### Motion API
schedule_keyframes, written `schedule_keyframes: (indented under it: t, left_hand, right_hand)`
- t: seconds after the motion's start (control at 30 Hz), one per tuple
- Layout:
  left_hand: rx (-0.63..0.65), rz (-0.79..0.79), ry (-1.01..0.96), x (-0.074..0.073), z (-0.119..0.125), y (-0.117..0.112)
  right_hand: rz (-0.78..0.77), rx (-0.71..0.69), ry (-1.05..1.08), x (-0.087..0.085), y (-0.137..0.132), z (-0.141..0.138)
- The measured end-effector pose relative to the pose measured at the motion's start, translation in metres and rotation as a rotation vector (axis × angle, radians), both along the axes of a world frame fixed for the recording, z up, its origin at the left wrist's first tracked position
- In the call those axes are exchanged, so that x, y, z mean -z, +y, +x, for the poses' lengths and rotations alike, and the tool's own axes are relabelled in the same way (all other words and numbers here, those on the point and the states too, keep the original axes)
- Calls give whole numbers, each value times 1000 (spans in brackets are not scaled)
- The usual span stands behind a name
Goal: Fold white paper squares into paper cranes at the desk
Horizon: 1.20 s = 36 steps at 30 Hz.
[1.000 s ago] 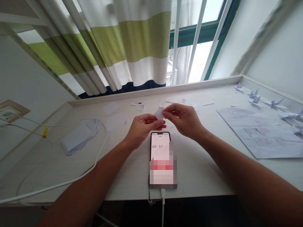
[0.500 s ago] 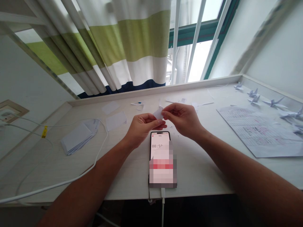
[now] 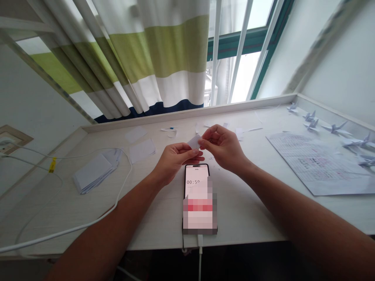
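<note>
A small folded piece of white paper (image 3: 193,142) is held up between my two hands, above the desk. My left hand (image 3: 173,159) pinches its lower left side between thumb and fingers. With thumb and forefinger, my right hand (image 3: 224,146) grips its right edge; the other fingers are curled. Just below the hands lies a phone (image 3: 197,175) with a lit timer screen, partly blurred out. Tiny paper scraps lie to the right of the phone's top.
Paper stacks (image 3: 93,171) and loose sheets (image 3: 142,151) lie left on the desk (image 3: 243,218). A white cable (image 3: 123,187) crosses my left forearm. Right are a printed sheet (image 3: 319,164) and several folded paper cranes (image 3: 335,128). Paper strips (image 3: 172,134) lie behind my hands.
The right hand has shifted slightly up and left at the paper's edge. Both hands keep hold of the paper. The whole view has moved a little.
</note>
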<state>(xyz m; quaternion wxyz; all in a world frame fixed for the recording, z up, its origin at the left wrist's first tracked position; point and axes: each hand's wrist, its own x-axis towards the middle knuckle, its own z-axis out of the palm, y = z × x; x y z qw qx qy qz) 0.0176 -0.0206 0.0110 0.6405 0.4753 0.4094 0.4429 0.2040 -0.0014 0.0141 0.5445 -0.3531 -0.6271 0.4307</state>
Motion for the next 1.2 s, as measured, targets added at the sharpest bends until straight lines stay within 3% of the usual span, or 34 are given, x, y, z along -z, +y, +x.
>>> schedule_keyframes:
  t: [0.47,0.73,0.97,1.2]
  left_hand:
    - [4,58,42,0,-1,1]
    - [-61,54,-5,-4,-2,0]
    - [-10,47,-28,-3,-1,0]
    - [-33,46,-11,-1,1,0]
  right_hand:
    - [-75,-39,77,-1,-1,-3]
    - [-161,-65,123,-3,3,3]
    - [-106,-195,-23,-3,-1,0]
    - [-76,-176,-36,-1,-1,0]
